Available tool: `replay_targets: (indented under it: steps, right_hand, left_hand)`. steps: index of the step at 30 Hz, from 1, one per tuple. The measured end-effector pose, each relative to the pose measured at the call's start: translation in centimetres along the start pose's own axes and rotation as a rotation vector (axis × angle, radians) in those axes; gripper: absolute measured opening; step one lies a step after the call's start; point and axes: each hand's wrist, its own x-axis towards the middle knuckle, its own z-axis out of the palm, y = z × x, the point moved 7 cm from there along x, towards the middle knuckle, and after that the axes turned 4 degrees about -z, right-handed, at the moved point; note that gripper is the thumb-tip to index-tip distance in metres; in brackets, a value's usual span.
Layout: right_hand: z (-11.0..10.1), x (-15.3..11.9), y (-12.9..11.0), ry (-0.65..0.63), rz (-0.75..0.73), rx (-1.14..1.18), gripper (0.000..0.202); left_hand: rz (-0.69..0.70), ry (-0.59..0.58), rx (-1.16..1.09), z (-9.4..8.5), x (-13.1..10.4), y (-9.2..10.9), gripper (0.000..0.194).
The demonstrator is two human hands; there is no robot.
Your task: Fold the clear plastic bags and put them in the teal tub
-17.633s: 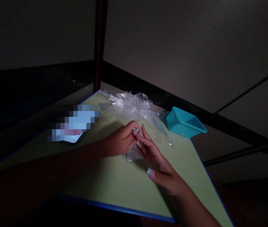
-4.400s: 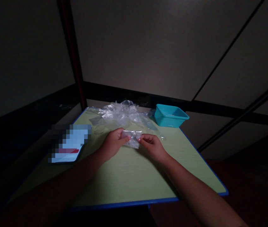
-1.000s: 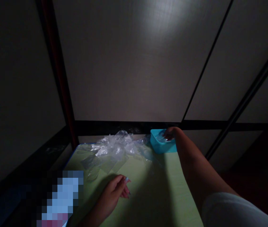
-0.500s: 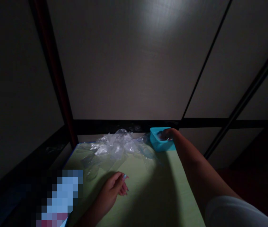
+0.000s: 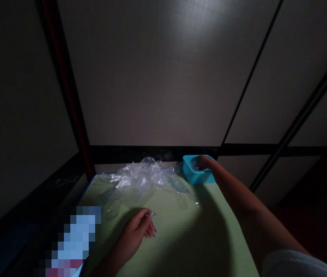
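Note:
My left hand (image 5: 143, 227) is over the green tabletop (image 5: 186, 234), its fingers loosely curled and apart, with nothing seen in them. My right hand (image 5: 203, 162) reaches into a turquoise plastic basket (image 5: 199, 178) at the table's far right corner. Its fingers are hidden inside the basket, in dark shade, so what they touch cannot be made out. Something pale shows in the basket beside that hand. A heap of crumpled clear plastic (image 5: 144, 179) lies along the far edge of the table, left of the basket.
Large grey panels (image 5: 151, 88) with dark strips stand right behind the table. A dark red post (image 5: 65, 88) rises at the left. A blurred-out, pixelated light blue patch (image 5: 75, 238) shows beside the table's left edge.
My right hand has shifted slightly left and deeper inside the basket, and the forearm has moved a little. My left hand is almost where it was.

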Motion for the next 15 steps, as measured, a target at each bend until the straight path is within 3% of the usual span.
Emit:
replay_targets:
  steps: [9,15]
  right_hand:
    - [-0.2,-0.4,-0.1,0.087,0.007,-0.029,0.012]
    - [-1.2,0.1,-0.1,0.185,0.02,-0.131,0.026]
  left_hand:
    - [0.014,-0.001,0.002,0.0,0.0,0.0,0.059]
    - [0.005,0.004,0.003,-0.1,0.0,0.0,0.06]
